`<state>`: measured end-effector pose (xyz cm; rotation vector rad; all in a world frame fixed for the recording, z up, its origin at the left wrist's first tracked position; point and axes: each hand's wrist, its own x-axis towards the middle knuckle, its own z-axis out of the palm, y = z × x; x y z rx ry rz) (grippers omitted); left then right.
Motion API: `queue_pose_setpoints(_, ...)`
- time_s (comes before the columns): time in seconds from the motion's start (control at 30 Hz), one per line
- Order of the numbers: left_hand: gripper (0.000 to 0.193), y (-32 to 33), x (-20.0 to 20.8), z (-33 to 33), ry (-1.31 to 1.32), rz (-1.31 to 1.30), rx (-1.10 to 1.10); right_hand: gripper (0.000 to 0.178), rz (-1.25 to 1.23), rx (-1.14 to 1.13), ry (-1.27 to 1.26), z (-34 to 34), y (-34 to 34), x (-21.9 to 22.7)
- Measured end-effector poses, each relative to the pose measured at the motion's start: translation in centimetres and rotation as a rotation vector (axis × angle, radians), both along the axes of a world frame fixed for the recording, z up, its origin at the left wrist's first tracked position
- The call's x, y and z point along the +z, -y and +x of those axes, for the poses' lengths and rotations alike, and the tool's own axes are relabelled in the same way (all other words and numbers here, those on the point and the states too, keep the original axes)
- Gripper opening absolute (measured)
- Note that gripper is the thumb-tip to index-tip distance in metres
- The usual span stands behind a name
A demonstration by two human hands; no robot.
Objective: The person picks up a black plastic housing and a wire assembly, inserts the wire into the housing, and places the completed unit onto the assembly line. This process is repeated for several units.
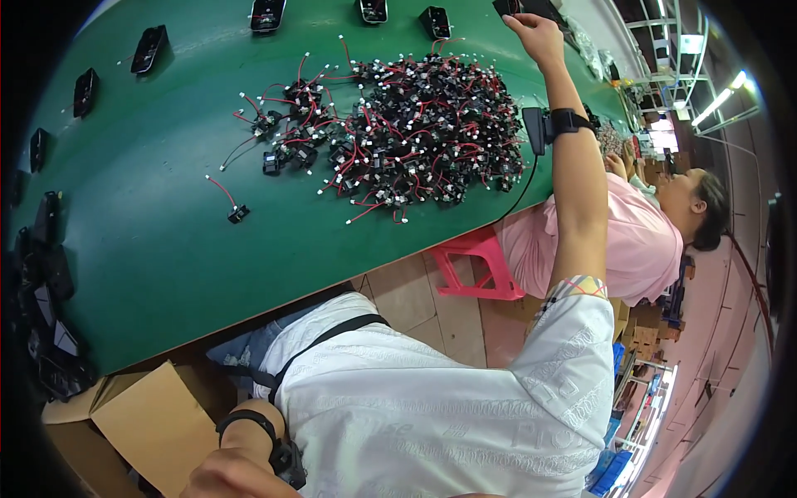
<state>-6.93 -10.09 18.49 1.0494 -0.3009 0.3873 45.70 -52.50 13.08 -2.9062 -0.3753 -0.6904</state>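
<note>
My right arm (573,191) stretches out over the right side of the green table. At its end, my right hand (538,35) pinches the edge of a black piece (508,8) with thumb and fingers; the top frame edge cuts the piece off, so its kind is unclear. Left of that arm lies a big heap of small black parts with red wires and white connectors (423,124). My left hand (232,477) is low at the bottom left, near my body and above a cardboard box. The frame's lower edge hides its fingers.
Black open housings (149,50) stand spaced along the table's far and left sides. More black housings (54,357) pile up at the left edge. One wired part (238,214) lies alone. A person in pink (635,241) sits at the right near a pink stool (477,264). An open cardboard box (158,415) stands below.
</note>
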Motion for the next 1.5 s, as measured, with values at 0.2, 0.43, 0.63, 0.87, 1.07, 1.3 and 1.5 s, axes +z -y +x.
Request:
queue_pose_setpoints(0.2,0.022,0.2,0.5,2.0,0.038,0.219,-0.092,0.056,-0.072,-0.067,-0.165,3.6,3.1,-3.1)
queue_pose_setpoints(0.43,0.023,0.9,0.3,3.5,0.227,0.298,0.133,0.056,-0.176,-0.121,-0.303,3.9,4.0,-4.7)
queue_pose_setpoints(0.63,0.02,0.3,0.5,2.6,-0.1,0.097,0.07,0.053,-0.156,-0.127,-0.309,4.1,4.6,-6.1)
queue_pose_setpoints(0.87,0.023,0.6,1.0,4.8,-0.049,0.339,0.041,0.051,-0.169,-0.119,-0.286,5.3,4.7,-6.7)
queue_pose_setpoints(1.07,0.03,1.5,1.8,5.5,-0.186,0.435,0.024,0.049,-0.163,-0.105,-0.314,6.1,4.7,-6.5)
queue_pose_setpoints(1.3,0.026,-0.1,-0.6,4.8,0.095,0.418,0.109,0.05,-0.173,-0.112,-0.304,7.7,4.0,-6.9)
queue_pose_setpoints(1.5,0.019,-0.7,0.5,4.1,-0.057,0.623,0.207,0.053,-0.205,-0.166,-0.33,7.9,6.3,-8.0)
